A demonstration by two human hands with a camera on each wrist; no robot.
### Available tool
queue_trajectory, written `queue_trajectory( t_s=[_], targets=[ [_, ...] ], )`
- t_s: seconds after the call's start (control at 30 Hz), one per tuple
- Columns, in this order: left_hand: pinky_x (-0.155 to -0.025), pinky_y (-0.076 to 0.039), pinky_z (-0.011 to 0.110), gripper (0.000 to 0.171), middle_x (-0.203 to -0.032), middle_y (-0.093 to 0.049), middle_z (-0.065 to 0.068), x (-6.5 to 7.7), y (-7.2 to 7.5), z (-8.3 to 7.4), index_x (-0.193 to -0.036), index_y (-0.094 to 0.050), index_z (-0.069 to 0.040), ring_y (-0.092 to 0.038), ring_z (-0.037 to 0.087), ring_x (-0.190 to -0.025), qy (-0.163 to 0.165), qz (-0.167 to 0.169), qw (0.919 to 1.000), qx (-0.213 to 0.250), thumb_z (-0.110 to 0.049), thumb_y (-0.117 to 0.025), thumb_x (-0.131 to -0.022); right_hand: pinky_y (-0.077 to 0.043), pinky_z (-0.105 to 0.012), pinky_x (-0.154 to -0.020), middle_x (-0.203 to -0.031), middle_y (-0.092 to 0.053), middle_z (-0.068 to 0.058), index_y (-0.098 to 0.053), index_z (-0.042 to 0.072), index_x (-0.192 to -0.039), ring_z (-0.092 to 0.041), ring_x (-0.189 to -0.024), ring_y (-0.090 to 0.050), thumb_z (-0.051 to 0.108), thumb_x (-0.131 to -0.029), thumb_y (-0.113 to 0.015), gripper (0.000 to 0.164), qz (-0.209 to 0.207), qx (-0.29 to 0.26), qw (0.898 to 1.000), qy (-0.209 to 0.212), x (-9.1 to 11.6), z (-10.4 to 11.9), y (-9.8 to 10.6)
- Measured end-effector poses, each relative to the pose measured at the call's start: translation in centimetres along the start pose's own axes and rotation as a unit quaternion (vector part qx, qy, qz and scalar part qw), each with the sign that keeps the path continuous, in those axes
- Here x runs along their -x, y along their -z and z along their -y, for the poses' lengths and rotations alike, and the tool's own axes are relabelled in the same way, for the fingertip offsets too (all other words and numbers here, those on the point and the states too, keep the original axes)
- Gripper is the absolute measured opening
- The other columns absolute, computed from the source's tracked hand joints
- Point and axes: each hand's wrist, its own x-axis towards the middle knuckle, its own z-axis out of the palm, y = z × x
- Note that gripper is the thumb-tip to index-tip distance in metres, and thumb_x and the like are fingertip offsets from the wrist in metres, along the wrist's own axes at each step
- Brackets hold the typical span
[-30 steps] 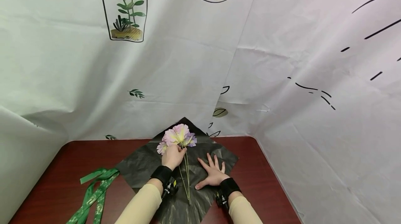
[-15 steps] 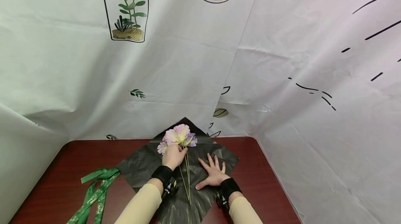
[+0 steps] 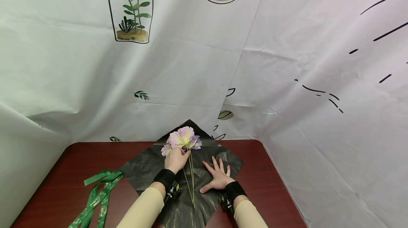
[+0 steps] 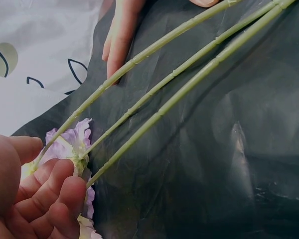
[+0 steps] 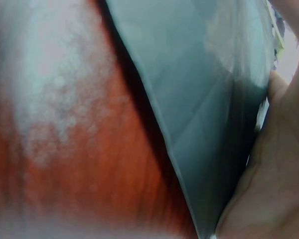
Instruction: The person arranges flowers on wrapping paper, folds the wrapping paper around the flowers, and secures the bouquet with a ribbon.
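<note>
Artificial flowers with pink, lilac and yellow petals lie on a black wrapping sheet, their thin green stems pointing toward me. My left hand pinches the stems just below the blooms. In the left wrist view, its thumb and curled fingers close in on the stem tops, and three stems fan slightly apart. Flat on the sheet to the right of the stems, my right hand spreads its fingers. The right wrist view catches the side of that hand over the sheet's edge.
A green patterned ribbon lies loosely looped on the left of the reddish-brown table. The sheet's far corner reaches up at the white printed backdrop along the table's back edge. More white cloth stands at both sides.
</note>
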Motion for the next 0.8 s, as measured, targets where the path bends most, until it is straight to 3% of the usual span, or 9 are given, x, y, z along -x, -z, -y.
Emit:
queue_trajectory(
  t_s=[0.27, 0.33, 0.53, 0.67, 0.8],
  targets=[
    [-0.050, -0.040, 0.038, 0.048, -0.060, -0.056, -0.002, 0.3, 0.0, 0.6, -0.066, -0.065, -0.020, -0.053, 0.019, -0.052, -0.018, -0.020, 0.9996, 0.004, -0.043, -0.075, -0.106, 0.015, -0.082, -0.122, -0.188, 0.004, -0.010, -0.029, 0.037, -0.178, -0.046, -0.169, 0.018, 0.080, -0.071, -0.090, 0.130, 0.009, -0.003, 1.000, -0.001, 0.1, 0.1, 0.2],
    [-0.050, -0.041, 0.038, 0.047, -0.060, -0.056, -0.001, 1.0, 1.0, -0.4, -0.064, -0.065, -0.019, -0.054, 0.020, -0.052, -0.013, -0.018, 0.9997, 0.013, -0.039, -0.076, -0.105, 0.015, -0.082, -0.122, -0.187, 0.004, -0.010, -0.029, 0.037, -0.178, -0.046, -0.169, 0.019, 0.080, -0.071, -0.090, 0.130, 0.010, -0.005, 1.000, 0.000, 0.1, 0.1, 0.2],
    [-0.051, -0.039, 0.036, 0.043, -0.057, -0.051, -0.005, 1.7, 1.7, -0.5, -0.066, -0.063, -0.018, -0.048, 0.015, -0.050, -0.041, -0.034, 0.9983, 0.022, -0.031, -0.077, -0.105, 0.015, -0.083, -0.122, -0.187, 0.004, -0.010, -0.029, 0.036, -0.178, -0.046, -0.168, 0.018, 0.079, -0.072, -0.091, 0.130, 0.007, -0.007, 1.000, 0.002, 0.0, 0.1, 0.1],
    [-0.055, -0.039, 0.030, 0.034, -0.064, -0.052, -0.008, 3.3, 2.8, -0.2, -0.076, -0.065, -0.019, -0.047, 0.009, -0.054, -0.088, -0.018, 0.9956, 0.028, -0.030, -0.077, -0.106, 0.014, -0.083, -0.122, -0.187, 0.003, -0.012, -0.029, 0.036, -0.178, -0.048, -0.168, 0.016, 0.080, -0.071, -0.091, 0.131, 0.005, -0.007, 1.000, 0.003, 0.0, 0.0, 0.0],
    [-0.057, -0.040, 0.026, 0.030, -0.071, -0.053, -0.014, 5.8, 4.3, 0.8, -0.081, -0.063, -0.025, -0.047, 0.002, -0.059, -0.174, 0.019, 0.9844, 0.016, -0.026, -0.083, -0.103, 0.014, -0.083, -0.122, -0.187, 0.002, -0.012, -0.030, 0.036, -0.178, -0.049, -0.168, 0.016, 0.080, -0.071, -0.091, 0.130, 0.004, -0.008, 1.000, 0.004, 0.0, -0.2, 0.2]
  ],
)
